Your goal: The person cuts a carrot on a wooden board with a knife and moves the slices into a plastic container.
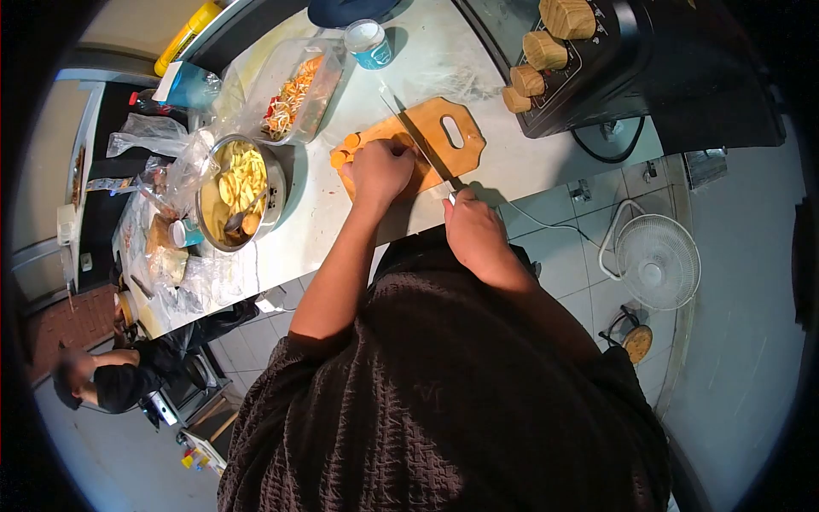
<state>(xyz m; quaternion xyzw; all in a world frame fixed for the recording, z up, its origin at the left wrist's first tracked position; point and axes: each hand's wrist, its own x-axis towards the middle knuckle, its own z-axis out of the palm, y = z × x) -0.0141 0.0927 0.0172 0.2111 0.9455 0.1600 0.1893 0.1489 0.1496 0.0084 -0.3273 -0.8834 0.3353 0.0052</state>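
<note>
My left hand [382, 171] is closed, its curled fingertips pressed on an orange piece that looks like carrot [403, 139]; the fingers cover most of it. Several round orange slices [339, 158] lie beside that hand at the left end of a wooden cutting board [467, 160]. In my right hand [473, 226] is the handle of a long kitchen knife [418, 141]. Its blade slants across the board, just right of my left fingers, and the tip reaches past the far edge.
A clear plastic box [328, 96] holds shredded vegetables. Left of the board stands a metal pot [275, 198] with pale yellow pieces and a spoon. Behind is a blue-white tub [368, 47]. A black oven [589, 77] fills the right. A person [128, 375] is at lower left.
</note>
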